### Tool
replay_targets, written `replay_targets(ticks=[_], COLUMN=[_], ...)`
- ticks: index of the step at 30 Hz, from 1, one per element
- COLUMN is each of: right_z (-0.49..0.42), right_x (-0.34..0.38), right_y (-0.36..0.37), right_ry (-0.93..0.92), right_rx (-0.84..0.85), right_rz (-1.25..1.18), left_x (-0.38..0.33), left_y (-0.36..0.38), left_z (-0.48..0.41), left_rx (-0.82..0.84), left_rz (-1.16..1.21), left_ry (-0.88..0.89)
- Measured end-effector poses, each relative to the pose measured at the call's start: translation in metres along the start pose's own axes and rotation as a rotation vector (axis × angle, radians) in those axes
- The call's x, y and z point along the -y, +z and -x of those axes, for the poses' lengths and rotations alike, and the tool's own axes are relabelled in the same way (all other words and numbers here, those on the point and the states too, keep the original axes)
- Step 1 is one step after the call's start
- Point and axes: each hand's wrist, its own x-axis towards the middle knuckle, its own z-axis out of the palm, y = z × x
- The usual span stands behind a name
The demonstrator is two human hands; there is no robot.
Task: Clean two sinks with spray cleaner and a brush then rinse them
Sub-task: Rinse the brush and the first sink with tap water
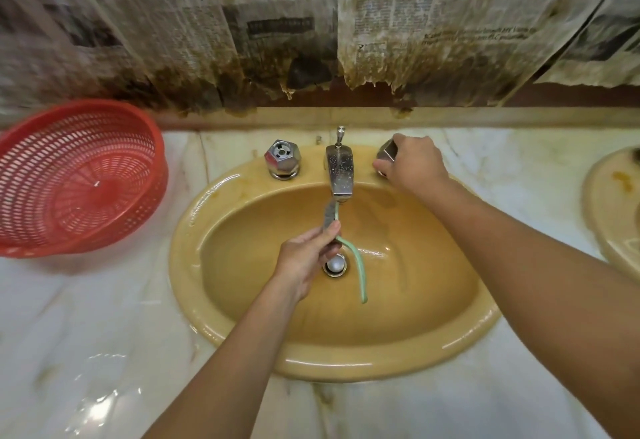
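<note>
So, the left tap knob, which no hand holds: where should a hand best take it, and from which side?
Take the left tap knob by its faceted sides, coming down from above. It stands upright on the sink rim, its flat facets should give a firm hold for turning, and the spout stands at its right.

Single wide-angle head cam, facing forward and down, close over the yellow sink (329,366), which sits centre frame. Field runs up to the newspapered wall (277,22); left edge clips the red basket (86,178), right edge clips the second sink (599,196).
</note>
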Motion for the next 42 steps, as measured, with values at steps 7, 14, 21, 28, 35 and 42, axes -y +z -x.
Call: replay_targets(ticks=[7,14,21,28,35,42], right_z=[-0.003,-0.003,-0.005,-0.01,-0.011,0.015], right_x=[-0.011,-0.017,-0.02,-0.026,-0.031,-0.023], right_y=[-0.007,-0.009,-0.012,-0.013,-0.011,0.001], right_ry=[-0.194,-0.275,-0.342,-0.383,-0.418,-0.302], right_rx=[0.098,0.128,0.162,0.197,0.199,-0.059], right_rz=[0.07,0.071,0.078,0.074,0.07,0.062], left_x=[0.009,0.011,0.016,0.014,0.014,0.015], left_y=[0.004,0.009,0.009,0.015,0.016,0.013], left_z=[-0.004,-0.005,-0.006,-0.007,-0.006,-0.006], left_rx=[-0.004,0.016,0.005,0.018,0.01,0.011], left_rz=[0.029,0.046,0.069,0.091,0.116,0.115], left_ry=[-0.032,-0.05,-0.073,-0.075,-0.072,-0.049])
